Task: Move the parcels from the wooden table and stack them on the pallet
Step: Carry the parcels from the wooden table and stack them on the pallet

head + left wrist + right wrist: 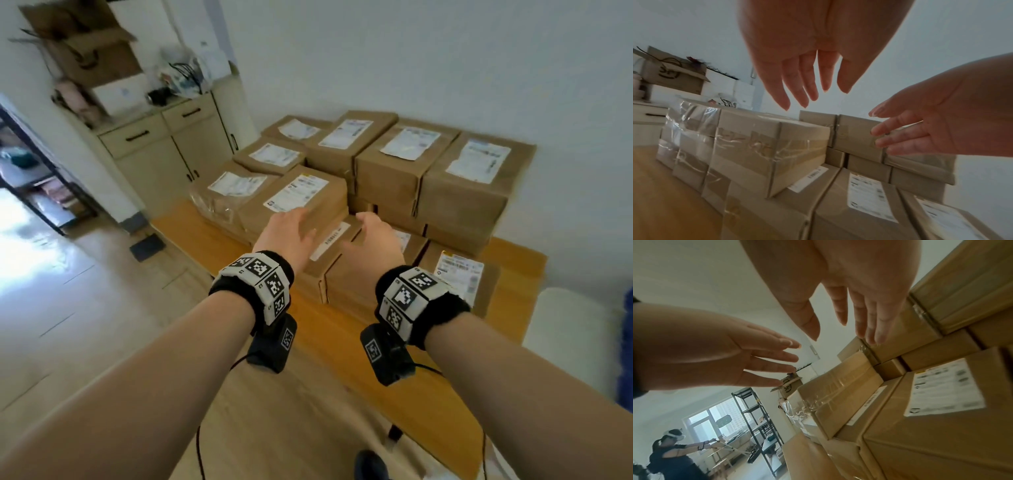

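Observation:
Several brown cardboard parcels with white labels are piled on the wooden table [346,329]. A taped parcel [301,198] lies on top of the front stack. My left hand [291,229] reaches over its near corner with straight fingers and holds nothing. Just right of that parcel, my right hand [370,233] is stretched forward and empty. From the left wrist, the left fingers [803,91] hover above the taped parcel [772,146], with the right hand [920,129] beside them. From the right wrist, the right fingers [869,324] lie near a taller parcel [906,337]. No pallet is in view.
A white wall runs behind the parcels. A cream cabinet [164,147] with open cardboard boxes [89,58] on top stands at the back left, beside a doorway. The right wrist view shows another person [672,451] and a metal shelf [756,410] across the room.

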### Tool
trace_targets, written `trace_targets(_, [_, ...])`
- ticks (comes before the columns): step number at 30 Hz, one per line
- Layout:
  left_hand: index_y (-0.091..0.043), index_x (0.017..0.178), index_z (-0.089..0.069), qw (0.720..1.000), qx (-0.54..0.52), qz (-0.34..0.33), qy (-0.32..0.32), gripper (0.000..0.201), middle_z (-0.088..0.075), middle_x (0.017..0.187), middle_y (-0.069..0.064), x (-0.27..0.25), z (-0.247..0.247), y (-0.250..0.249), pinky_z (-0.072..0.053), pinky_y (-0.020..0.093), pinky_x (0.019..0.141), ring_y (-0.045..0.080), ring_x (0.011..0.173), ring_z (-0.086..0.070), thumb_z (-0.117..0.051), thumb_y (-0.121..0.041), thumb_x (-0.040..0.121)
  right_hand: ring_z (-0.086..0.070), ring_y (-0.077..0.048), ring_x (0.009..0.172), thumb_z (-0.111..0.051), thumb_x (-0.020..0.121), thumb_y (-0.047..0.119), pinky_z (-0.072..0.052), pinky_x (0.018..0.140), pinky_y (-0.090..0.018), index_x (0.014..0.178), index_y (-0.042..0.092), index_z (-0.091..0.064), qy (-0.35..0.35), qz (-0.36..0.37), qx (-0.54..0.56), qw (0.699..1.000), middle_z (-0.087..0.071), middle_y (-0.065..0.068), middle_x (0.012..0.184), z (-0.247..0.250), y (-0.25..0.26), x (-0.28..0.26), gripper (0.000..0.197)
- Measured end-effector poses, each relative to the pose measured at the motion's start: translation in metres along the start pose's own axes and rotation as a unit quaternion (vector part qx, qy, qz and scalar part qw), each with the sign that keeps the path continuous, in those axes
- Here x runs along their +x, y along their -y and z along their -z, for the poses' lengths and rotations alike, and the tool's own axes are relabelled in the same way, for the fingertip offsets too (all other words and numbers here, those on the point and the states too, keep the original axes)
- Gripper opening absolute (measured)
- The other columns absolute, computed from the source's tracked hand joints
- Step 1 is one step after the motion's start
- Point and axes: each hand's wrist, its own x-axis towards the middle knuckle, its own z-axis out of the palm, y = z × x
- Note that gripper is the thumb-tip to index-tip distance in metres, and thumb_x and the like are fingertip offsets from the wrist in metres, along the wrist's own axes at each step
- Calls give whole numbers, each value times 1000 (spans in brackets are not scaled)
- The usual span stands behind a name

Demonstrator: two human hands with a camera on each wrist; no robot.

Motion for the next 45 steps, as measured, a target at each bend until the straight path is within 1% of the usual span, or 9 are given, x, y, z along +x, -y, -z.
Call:
trace_targets(5, [-22, 140, -38, 999, 22, 42, -4, 49, -37, 144, 10, 46, 12, 29, -38, 44, 105, 29, 130, -40, -49, -31, 93, -48, -24, 122, -57, 89, 24, -41, 93, -32, 142, 14, -32, 35, -15, 11, 999, -41, -11, 141, -32, 17, 43, 59])
trace_targets(9, [-22, 142, -35, 997, 53, 63, 0, 54, -31, 145, 11, 73, 19, 50, -32, 43, 106, 31, 133, -31, -52, -33, 92, -50, -22, 119, -57, 91, 27, -41, 86, -28, 142, 14, -31, 41, -52, 24, 998, -47, -9, 137, -55, 27, 58, 59])
trace_targets(11, [-21, 142, -33, 996, 64, 63, 10, 56, -30, 145, 13, 89, 23, 61, -30, 43, 107, 33, 133, -29, -53, -35, 91, -47, -22, 123, -57, 91, 33, -42, 94, -31, 144, 13, -28, 27, -72, 39, 996, -44, -8, 140, -67, 32, 65, 63])
trace_targets(13, [-19, 142, -33, 995, 86, 50, 28, 58, -31, 145, 14, 104, 25, 71, -30, 43, 107, 34, 132, -31, -52, -38, 91, -47, -23, 124, -55, 91, 40, -41, 95, -31, 143, 10, -28, 13, -93, 41, 995, -45, -8, 140, -77, 37, 72, 66])
trace_targets(19, [-17, 140, -33, 989, 110, -44, 92, 58, -42, 138, 15, 137, 26, 93, -36, 45, 103, 35, 127, -39, -51, -41, 90, -58, -23, 107, -50, 91, 49, -44, 74, -27, 137, 7, -33, -43, -182, 58, 981, -58, -9, 124, -108, 54, 81, 64])
trace_targets(22, [-15, 138, -35, 986, 99, -90, 98, 54, -49, 134, 13, 143, 28, 101, -41, 44, 100, 33, 123, -44, -49, -38, 91, -60, -23, 106, -52, 91, 46, -52, 82, -33, 138, 10, -31, -74, -208, 89, 971, -59, -6, 124, -123, 62, 81, 64])
trace_targets(33, [-24, 143, -29, 983, 36, -118, 139, 54, -42, 141, 8, 127, 38, 104, -40, 40, 98, 31, 125, -44, -47, -36, 94, -55, -24, 113, -59, 88, 39, -51, 92, -39, 136, 11, -35, -156, -250, 117, 948, -53, -7, 130, -126, 69, 54, 60])
trace_targets(39, [-22, 139, -34, 980, -49, -144, 127, 49, -29, 139, 7, 94, 43, 79, -34, 23, 78, 24, 107, -54, -52, -25, 93, -54, -15, 94, -60, 89, 32, -46, 69, -22, 129, 12, -40, -196, -225, 145, 943, -57, -2, 120, -104, 64, 28, 49])
trace_targets(45, [-21, 140, -33, 976, -81, -173, 108, 54, -27, 139, 7, 47, 29, 37, -33, 17, 82, 18, 110, -49, -56, -21, 91, -57, -18, 110, -62, 88, 30, -49, 85, -29, 134, 15, -39, -224, -190, 154, 943, -57, 0, 125, -54, 44, -14, 53])
